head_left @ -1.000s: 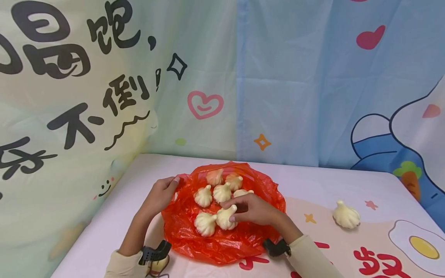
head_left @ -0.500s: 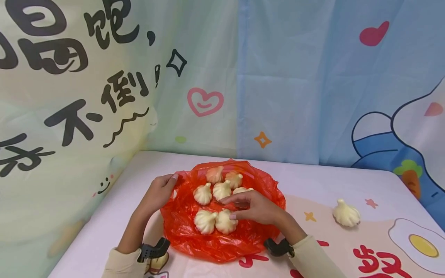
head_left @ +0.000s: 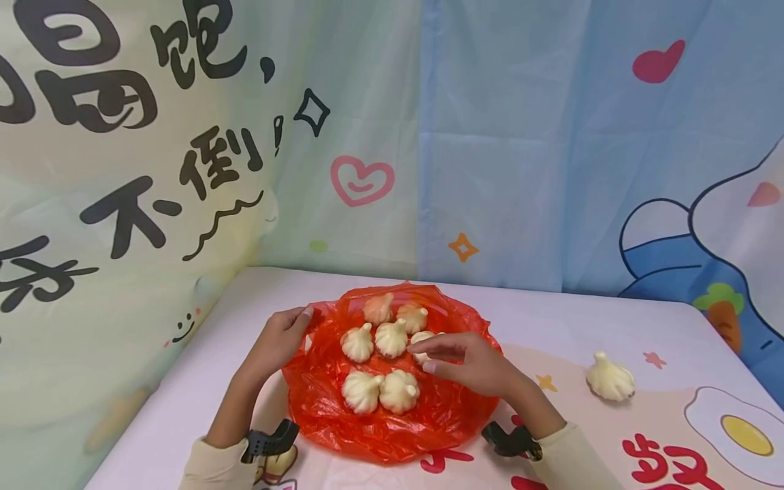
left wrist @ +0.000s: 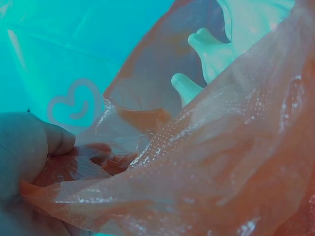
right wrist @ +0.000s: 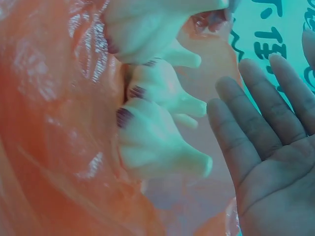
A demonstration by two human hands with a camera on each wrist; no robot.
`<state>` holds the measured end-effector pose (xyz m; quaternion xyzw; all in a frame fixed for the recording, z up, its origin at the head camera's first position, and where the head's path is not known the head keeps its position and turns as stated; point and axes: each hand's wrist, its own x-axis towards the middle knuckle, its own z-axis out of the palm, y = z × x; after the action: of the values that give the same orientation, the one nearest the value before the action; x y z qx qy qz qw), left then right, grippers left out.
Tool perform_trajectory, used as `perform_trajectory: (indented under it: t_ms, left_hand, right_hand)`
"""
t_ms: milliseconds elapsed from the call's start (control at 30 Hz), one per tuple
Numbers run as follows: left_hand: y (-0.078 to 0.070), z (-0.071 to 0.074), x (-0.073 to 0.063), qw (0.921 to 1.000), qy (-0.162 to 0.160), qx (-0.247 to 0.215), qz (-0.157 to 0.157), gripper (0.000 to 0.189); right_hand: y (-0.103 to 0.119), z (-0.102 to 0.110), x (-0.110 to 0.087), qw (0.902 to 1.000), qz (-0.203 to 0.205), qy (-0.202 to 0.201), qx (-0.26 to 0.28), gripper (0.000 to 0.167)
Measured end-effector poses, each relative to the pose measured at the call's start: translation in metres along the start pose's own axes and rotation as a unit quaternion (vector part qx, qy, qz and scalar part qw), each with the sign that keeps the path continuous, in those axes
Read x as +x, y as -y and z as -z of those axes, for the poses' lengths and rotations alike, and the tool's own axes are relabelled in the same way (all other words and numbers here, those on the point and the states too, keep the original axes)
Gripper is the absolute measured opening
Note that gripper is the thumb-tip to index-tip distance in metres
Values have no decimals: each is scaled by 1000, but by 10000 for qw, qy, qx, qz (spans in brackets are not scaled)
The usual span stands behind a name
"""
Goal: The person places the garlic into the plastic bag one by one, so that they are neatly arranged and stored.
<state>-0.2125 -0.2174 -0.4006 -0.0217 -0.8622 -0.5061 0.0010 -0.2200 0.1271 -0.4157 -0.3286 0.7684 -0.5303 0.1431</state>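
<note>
A red plastic bag (head_left: 392,442) lies spread wide in the head view, with several white garlic bulbs (head_left: 361,392) inside it. My left hand (head_left: 278,346) pinches the bag's left edge between thumb and fingers; the left wrist view shows the gathered film (left wrist: 113,162) there. Over the bag's right part hovers my right hand (head_left: 474,366), holding nothing, partly covering one bulb (head_left: 422,346). In the right wrist view its fingers (right wrist: 246,118) are extended beside the garlic bulbs (right wrist: 157,142). A garlic bulb (head_left: 399,392) sits at the front, left of the right hand.
A single garlic bulb (head_left: 610,378) lies on the table at the right, outside the bag. The table is covered by a printed cloth (head_left: 551,320) with a fried egg picture. Printed curtains (head_left: 490,136) hang behind and at the left.
The right hand has let go of a garlic bulb, which now rests at the front of the bag, and has moved up and right. The left hand keeps its grip on the edge.
</note>
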Motion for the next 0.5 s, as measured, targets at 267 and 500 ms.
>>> perform_trajectory:
  t_ms: [267, 500]
  left_hand:
    - [1, -3, 0, 10000, 14, -44, 58, 40]
    - [2, -3, 0, 10000, 26, -53, -16, 40]
  right_hand:
    - [3, 15, -22, 9989, 167, -446, -11, 26]
    - [-1, 31, -45, 9941, -104, -1051, -259, 27]
